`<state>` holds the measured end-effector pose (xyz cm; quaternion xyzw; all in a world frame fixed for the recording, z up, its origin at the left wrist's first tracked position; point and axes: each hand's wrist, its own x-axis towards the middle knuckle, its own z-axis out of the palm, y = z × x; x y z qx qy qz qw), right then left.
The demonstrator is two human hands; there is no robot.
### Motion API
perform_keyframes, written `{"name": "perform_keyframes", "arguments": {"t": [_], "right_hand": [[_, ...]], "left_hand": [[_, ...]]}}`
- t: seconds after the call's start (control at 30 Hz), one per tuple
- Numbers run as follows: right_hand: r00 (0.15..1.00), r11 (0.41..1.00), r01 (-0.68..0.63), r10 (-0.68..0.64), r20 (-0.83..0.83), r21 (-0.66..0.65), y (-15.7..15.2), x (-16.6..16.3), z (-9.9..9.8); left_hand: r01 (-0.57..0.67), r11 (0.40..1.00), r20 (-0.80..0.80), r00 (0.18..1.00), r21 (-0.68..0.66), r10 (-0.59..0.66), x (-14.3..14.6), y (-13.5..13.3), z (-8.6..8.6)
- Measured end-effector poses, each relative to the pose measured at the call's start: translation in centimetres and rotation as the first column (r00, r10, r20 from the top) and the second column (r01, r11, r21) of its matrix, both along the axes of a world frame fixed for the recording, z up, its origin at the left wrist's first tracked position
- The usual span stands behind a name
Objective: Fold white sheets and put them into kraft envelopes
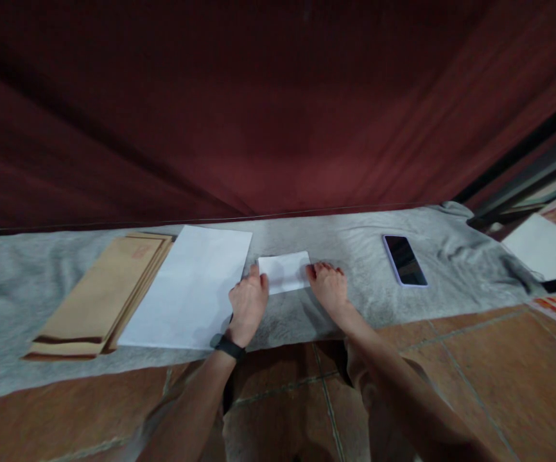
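left hand (248, 307) and right hand (329, 286) are pressing flat, fingers unclenched, on folded paper (285, 272) | risk: soft grey cloth (355, 256) beneath fingers is giving, crease may be going crooked | sheet stack (189, 289) touching left hand could be shifting

Left hand (248, 307), right hand (329, 287): flat, palms down.

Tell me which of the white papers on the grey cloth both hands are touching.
The small folded white paper, between the left hand and right hand. The large white sheet lies flat to its left, beside the brown envelopes.
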<state>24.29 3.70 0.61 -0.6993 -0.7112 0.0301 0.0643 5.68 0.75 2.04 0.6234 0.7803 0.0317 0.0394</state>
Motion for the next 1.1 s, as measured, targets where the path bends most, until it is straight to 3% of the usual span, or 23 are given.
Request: {"name": "perform_keyframes", "arguments": {"t": [0.63,0.87,1.0,1.1], "right_hand": [[1.000,0.995,-0.013,0.012,0.006,0.095,-0.1,0.1,-0.9],[0.999,0.982,-0.038,0.032,0.038,0.186,0.0,0.3,-0.4],[0.983,0.956,-0.156,0.176,-0.058,0.248,-0.1,-0.2,-0.4],[0.918,0.918,-0.284,0.344,-0.196,0.277,-0.4,-1.1,-1.1]], "left_hand": [[0.008,1.000,-0.035,0.999,0.004,-0.008,0.1,0.0,-0.3],[0.017,1.000,-0.029,0.999,0.012,-0.016,0.0,0.1,-0.6],[0.022,1.000,-0.037,0.999,0.021,-0.021,0.0,0.1,-0.6],[0.023,1.000,-0.036,0.999,0.017,-0.023,0.0,0.1,-0.6]]}}
